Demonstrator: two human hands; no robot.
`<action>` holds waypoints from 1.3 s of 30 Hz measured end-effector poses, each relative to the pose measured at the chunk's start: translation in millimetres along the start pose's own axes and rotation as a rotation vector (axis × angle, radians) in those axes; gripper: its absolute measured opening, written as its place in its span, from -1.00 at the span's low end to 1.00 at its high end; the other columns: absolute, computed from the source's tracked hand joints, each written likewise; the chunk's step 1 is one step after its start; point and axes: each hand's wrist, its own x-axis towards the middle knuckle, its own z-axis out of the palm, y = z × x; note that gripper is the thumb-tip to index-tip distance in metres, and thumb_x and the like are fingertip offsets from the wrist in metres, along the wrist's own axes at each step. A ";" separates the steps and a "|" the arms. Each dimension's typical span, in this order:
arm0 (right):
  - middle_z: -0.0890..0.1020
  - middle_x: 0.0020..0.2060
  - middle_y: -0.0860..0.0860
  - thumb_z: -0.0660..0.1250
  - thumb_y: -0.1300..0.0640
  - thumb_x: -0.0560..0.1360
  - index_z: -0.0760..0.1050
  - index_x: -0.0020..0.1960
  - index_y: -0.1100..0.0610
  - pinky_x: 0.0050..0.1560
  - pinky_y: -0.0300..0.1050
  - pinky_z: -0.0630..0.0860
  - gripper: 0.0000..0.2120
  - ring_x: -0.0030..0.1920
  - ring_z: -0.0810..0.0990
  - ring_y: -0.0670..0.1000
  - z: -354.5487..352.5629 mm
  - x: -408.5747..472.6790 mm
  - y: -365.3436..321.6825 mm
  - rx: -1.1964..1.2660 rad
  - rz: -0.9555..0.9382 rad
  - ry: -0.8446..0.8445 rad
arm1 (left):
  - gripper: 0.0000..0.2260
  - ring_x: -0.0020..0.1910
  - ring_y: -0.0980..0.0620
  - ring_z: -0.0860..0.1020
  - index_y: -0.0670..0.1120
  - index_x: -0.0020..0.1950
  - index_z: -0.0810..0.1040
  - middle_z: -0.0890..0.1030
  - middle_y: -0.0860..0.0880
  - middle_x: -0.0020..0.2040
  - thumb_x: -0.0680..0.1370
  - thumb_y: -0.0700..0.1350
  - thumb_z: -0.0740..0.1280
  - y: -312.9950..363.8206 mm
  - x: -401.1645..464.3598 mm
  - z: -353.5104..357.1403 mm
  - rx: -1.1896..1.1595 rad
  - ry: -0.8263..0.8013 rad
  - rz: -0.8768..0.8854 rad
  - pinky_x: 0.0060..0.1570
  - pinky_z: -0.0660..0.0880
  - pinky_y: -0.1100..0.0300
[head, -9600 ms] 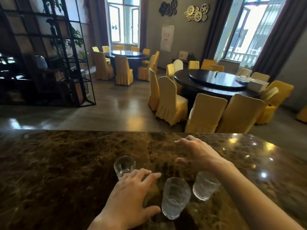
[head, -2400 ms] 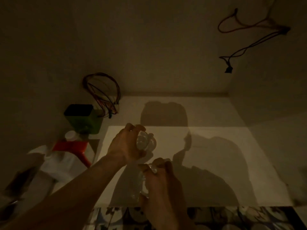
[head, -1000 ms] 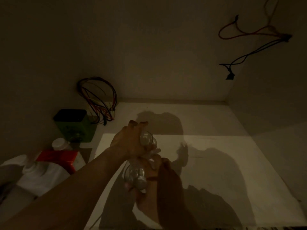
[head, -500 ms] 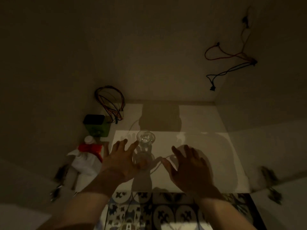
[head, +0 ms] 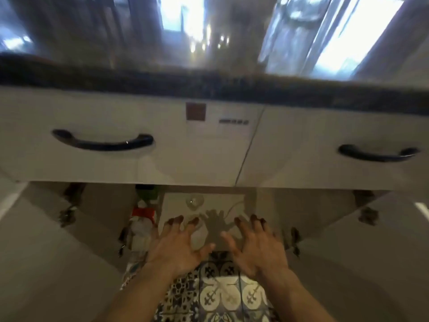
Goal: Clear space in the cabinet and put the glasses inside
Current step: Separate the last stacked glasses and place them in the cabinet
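A clear glass [head: 194, 201] stands on the pale cabinet floor [head: 220, 199], just under the drawer fronts; other glasses are not visible from here. My left hand [head: 180, 248] and my right hand [head: 255, 249] hover side by side in front of the open cabinet, above the patterned floor tiles. Both hands hold nothing and their fingers are spread. The glass is well beyond the fingertips, apart from both hands.
Two white drawer fronts with black handles [head: 102, 141] [head: 377, 153] sit below the dark stone counter edge [head: 209, 86]. The open cabinet doors [head: 58, 240] [head: 362, 247] flank my hands. A red-and-white bottle [head: 142, 219] and a green box [head: 147, 194] stand at the cabinet's left.
My hands let go of the glasses and drew back out of the cabinet. My view rose from the dark cabinet interior to the drawers and counter edge.
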 end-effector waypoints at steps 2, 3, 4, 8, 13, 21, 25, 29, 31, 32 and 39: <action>0.24 0.54 0.10 -0.20 -0.50 0.50 0.16 0.56 -0.13 0.43 0.24 0.26 -0.23 0.53 0.15 0.18 -29.1 -29.5 3.5 0.007 0.003 0.009 | -0.09 0.56 -0.08 0.06 0.28 0.57 -0.02 0.10 0.03 0.60 0.28 0.65 -0.15 14.1 -32.6 -18.9 -0.013 0.008 -0.003 0.47 0.01 -0.29; 0.23 0.54 0.10 -0.18 -0.49 0.50 0.16 0.56 -0.12 0.42 0.23 0.27 -0.23 0.54 0.13 0.17 -36.6 -38.7 3.6 0.006 0.008 -0.006 | -0.10 0.56 -0.07 0.05 0.29 0.57 -0.03 0.09 0.06 0.60 0.29 0.65 -0.14 18.7 -44.5 -23.4 -0.018 0.007 -0.014 0.47 -0.01 -0.30; 0.22 0.55 0.09 -0.17 -0.49 0.51 0.17 0.56 -0.11 0.41 0.24 0.27 -0.24 0.54 0.13 0.17 -49.7 -53.6 7.1 -0.005 0.000 -0.009 | -0.11 0.56 -0.07 0.05 0.29 0.57 -0.03 0.08 0.08 0.61 0.29 0.64 -0.12 26.6 -61.3 -32.4 -0.030 0.013 -0.017 0.48 -0.02 -0.29; 0.30 0.50 0.10 -0.17 -0.49 0.51 0.24 0.52 -0.12 0.41 0.25 0.27 -0.25 0.49 0.22 0.18 -103.1 -128.0 30.1 -0.003 -0.056 0.066 | -0.11 0.57 -0.05 0.05 0.29 0.56 0.01 0.09 0.09 0.61 0.29 0.64 -0.09 67.0 -143.7 -69.7 -0.079 0.034 -0.012 0.50 -0.03 -0.21; 0.14 0.61 0.09 -0.20 -0.55 0.44 0.18 0.56 -0.15 0.50 0.34 0.10 -0.17 0.59 0.06 0.20 -181.4 -209.8 56.4 0.079 -0.070 0.052 | -0.12 0.59 -0.06 0.02 0.33 0.55 0.01 0.06 0.08 0.63 0.29 0.64 0.01 114.1 -237.4 -140.5 -0.068 0.059 0.021 0.49 -0.08 -0.28; 0.05 0.63 0.07 -0.19 -0.54 0.45 0.07 0.60 -0.18 0.53 0.34 -0.02 -0.18 0.62 -0.07 0.15 -332.9 -291.2 69.9 0.113 -0.099 0.301 | -0.20 0.60 0.00 -0.02 0.32 0.57 0.02 0.09 0.13 0.62 0.39 0.55 0.11 175.8 -334.1 -303.4 -0.064 0.381 0.098 0.50 -0.08 -0.34; 0.07 0.63 0.07 -0.19 -0.55 0.46 0.09 0.59 -0.19 0.53 0.36 -0.02 -0.19 0.62 -0.06 0.15 -396.7 -304.9 68.4 0.089 -0.104 0.430 | -0.24 0.60 -0.03 -0.01 0.30 0.57 0.04 0.10 0.11 0.62 0.43 0.53 0.12 186.2 -350.5 -378.1 -0.048 0.542 0.147 0.50 -0.05 -0.36; 0.06 0.63 0.07 -0.19 -0.55 0.46 0.08 0.59 -0.19 0.53 0.37 -0.04 -0.19 0.62 -0.06 0.15 -435.2 -308.1 59.9 0.070 -0.085 0.493 | -0.23 0.61 -0.04 -0.04 0.30 0.57 0.05 0.09 0.11 0.62 0.42 0.52 0.15 182.3 -349.0 -427.7 -0.058 0.599 0.200 0.48 -0.07 -0.40; 0.05 0.63 0.07 -0.20 -0.55 0.45 0.06 0.60 -0.20 0.52 0.37 -0.06 -0.19 0.62 -0.08 0.15 -448.2 -305.6 53.0 0.068 -0.089 0.506 | -0.23 0.61 -0.04 -0.05 0.32 0.56 0.06 0.09 0.11 0.62 0.41 0.53 0.16 177.3 -342.0 -443.7 -0.066 0.608 0.226 0.47 -0.08 -0.41; 0.04 0.64 0.06 -0.20 -0.55 0.45 0.06 0.60 -0.20 0.52 0.38 -0.07 -0.19 0.62 -0.08 0.14 -454.4 -302.8 48.3 0.072 -0.089 0.509 | -0.22 0.61 -0.04 -0.05 0.32 0.56 0.06 0.09 0.11 0.62 0.40 0.53 0.16 173.3 -336.9 -450.6 -0.074 0.609 0.236 0.47 -0.09 -0.42; 0.05 0.64 0.04 -0.21 -0.57 0.43 0.06 0.59 -0.22 0.51 0.38 -0.08 -0.17 0.62 -0.08 0.13 -488.5 -262.9 17.7 0.077 -0.054 0.543 | -0.21 0.61 -0.03 -0.06 0.33 0.55 0.04 0.08 0.12 0.62 0.38 0.55 0.16 140.2 -283.2 -489.5 -0.065 0.585 0.286 0.46 -0.12 -0.40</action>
